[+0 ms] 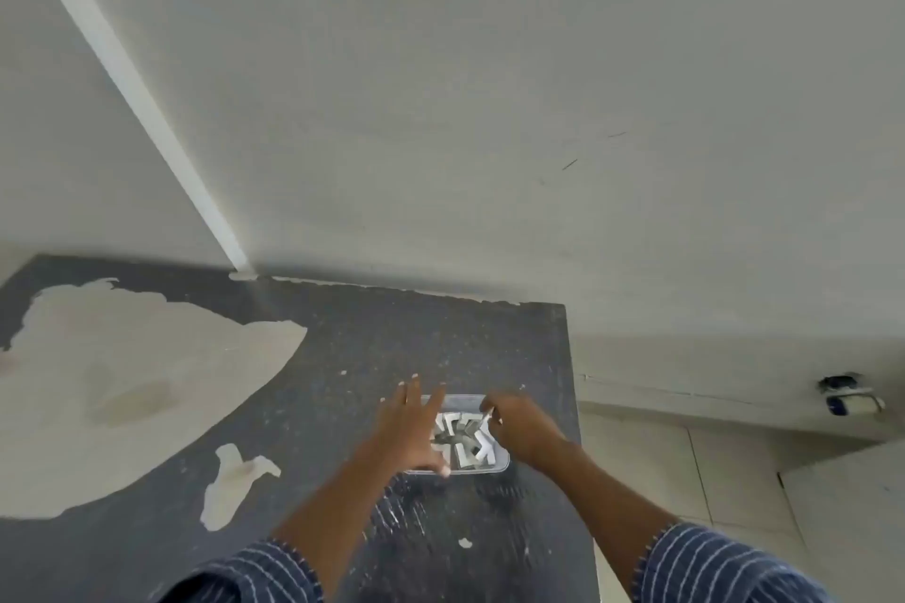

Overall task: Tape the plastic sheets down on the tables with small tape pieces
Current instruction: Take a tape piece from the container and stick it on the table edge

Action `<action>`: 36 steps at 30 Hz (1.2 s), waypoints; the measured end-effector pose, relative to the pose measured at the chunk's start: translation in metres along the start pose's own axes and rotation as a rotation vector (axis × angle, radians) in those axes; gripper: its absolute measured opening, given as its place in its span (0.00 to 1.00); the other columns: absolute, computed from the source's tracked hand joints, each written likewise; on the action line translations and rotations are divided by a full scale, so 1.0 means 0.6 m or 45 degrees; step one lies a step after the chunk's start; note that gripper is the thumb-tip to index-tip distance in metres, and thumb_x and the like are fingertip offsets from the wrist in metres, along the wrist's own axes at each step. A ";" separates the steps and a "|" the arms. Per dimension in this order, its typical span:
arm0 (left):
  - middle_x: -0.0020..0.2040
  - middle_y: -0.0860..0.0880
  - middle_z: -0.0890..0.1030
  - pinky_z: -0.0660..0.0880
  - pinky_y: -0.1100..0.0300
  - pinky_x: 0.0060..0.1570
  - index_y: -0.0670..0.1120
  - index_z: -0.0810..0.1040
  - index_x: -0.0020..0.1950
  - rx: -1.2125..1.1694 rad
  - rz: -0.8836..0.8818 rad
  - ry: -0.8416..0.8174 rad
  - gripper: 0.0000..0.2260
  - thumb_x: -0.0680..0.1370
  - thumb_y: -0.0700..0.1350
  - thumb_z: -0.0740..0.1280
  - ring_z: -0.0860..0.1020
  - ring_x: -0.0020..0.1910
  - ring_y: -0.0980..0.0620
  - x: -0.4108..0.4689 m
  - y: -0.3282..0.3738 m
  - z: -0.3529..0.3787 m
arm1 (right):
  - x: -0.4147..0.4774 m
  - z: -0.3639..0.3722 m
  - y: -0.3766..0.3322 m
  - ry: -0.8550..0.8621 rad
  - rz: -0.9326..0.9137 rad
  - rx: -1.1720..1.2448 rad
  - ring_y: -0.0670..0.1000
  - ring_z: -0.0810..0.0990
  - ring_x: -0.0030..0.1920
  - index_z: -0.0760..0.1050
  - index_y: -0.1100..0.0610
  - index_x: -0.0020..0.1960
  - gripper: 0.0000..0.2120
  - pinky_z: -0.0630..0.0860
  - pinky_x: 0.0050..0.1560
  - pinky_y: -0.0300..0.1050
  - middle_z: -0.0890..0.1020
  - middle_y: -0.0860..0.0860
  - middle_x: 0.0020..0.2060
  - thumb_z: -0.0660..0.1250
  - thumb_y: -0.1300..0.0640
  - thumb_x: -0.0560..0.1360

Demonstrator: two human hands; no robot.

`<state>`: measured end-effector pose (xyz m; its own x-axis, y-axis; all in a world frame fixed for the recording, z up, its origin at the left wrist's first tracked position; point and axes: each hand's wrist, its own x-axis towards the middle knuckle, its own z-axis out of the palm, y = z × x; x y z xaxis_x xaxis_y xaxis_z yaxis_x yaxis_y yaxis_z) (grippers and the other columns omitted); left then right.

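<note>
A: Container (499, 460), clear plastic: left wall hidden behind the left hand (409, 426).

B: Tape pieces (463, 436) inside?

A: Overlapping, too blurred to count. Right hand (519, 426): fingertips pinched on something white, too small to identify.

B: Sleeves (705, 563)?

A: Striped; cut off by the bottom edge.

Both forearms are bare below dark navy sleeves (725, 563) with thin white stripes, pushed up the arms.

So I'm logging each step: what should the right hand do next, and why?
Probably lift clear of the tub: the right hand seems to pinch a tape piece at the rim, while the left hand lies open against the tub.
</note>
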<state>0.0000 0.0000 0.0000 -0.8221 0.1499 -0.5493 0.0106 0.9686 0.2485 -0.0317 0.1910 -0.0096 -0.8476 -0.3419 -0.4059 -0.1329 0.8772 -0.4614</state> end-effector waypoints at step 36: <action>0.52 0.48 0.82 0.83 0.52 0.43 0.48 0.76 0.61 -1.499 -0.020 0.341 0.13 0.78 0.43 0.71 0.83 0.44 0.56 0.048 0.037 0.010 | 0.043 -0.007 -0.006 0.295 0.331 1.279 0.53 0.84 0.47 0.78 0.56 0.48 0.05 0.80 0.52 0.50 0.85 0.51 0.43 0.72 0.58 0.74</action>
<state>-0.0202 0.0270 -0.0151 -0.9107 -0.0411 -0.4109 -0.4115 0.1749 0.8945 -0.0554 0.1802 -0.0149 -0.8800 -0.0187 -0.4746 0.4621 0.1973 -0.8646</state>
